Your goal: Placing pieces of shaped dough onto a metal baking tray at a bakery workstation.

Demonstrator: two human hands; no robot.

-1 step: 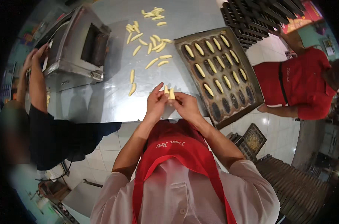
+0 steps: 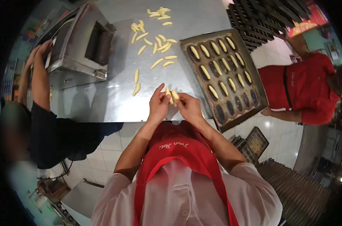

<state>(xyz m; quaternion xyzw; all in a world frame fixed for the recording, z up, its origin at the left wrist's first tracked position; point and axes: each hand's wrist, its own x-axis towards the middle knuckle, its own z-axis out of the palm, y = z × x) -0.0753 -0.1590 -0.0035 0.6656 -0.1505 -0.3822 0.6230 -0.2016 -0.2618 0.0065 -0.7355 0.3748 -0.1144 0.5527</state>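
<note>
Both hands, left hand and right hand, pinching dough pieces over counter edge; baking tray roughly two-thirds filled, near-end moulds seemingly empty, loose pieces waiting.

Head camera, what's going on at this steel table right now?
A person in a red apron holds small pale dough pieces between the left hand and right hand over the steel table. More pieces lie scattered on it. A dark moulded tray at the right is mostly filled. Another person's hand rests on a metal machine at left; someone in red stands at right.
</note>
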